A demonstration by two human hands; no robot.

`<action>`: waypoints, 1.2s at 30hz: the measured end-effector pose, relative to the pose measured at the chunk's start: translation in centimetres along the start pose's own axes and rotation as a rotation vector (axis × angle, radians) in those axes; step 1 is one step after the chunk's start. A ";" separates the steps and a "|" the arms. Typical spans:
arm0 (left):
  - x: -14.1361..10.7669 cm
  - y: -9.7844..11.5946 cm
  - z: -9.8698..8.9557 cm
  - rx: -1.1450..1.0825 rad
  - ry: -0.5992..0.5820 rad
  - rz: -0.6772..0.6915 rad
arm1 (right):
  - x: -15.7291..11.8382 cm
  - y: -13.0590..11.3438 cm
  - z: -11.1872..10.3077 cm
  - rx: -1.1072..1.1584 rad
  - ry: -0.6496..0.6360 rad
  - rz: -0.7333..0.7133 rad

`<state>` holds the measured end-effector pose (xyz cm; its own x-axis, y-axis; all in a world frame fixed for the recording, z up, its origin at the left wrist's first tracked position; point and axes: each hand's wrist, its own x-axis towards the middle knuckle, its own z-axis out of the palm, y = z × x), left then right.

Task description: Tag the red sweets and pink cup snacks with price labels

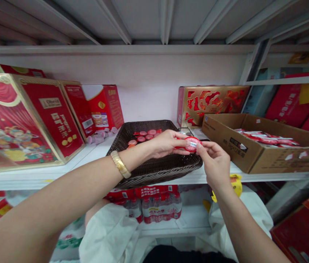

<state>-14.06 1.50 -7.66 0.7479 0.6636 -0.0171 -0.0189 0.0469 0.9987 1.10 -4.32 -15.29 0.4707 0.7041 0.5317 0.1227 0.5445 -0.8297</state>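
Note:
My left hand (pixel 168 143), with a gold bracelet on its wrist, is closed on a small round red packet (pixel 190 142) bearing a white printed label. The thumb and fingers of my right hand (pixel 215 157) pinch the packet's right edge near that label. Both hands are above a dark brown woven basket (pixel 154 175) on the white shelf. Several more round red packets (pixel 141 138) lie in the basket's back left part, partly hidden behind my left hand.
An open cardboard box (pixel 253 157) of red and white packets stands at right. A gold and red box (pixel 214 102) leans at the back. Large red gift boxes (pixel 53 120) and small pale purple pieces (pixel 99 137) are at left. Packs of bottles (pixel 161 208) sit below.

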 end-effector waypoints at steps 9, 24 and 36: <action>0.0 0.2 0.2 -0.043 -0.020 -0.020 | -0.1 -0.2 -0.2 0.029 -0.034 -0.052; -0.2 0.5 0.8 -0.037 0.013 -0.026 | -0.3 -0.1 -0.4 0.010 -0.024 -0.059; -0.6 2.7 0.1 0.431 -0.022 -0.099 | -0.7 -1.8 -2.1 -0.094 0.058 -0.062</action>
<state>-14.51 1.15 -4.97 0.7464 0.6551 -0.1169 0.3282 -0.2096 0.9211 2.39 -6.76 -14.55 0.5093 0.6415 0.5736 0.2331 0.5388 -0.8095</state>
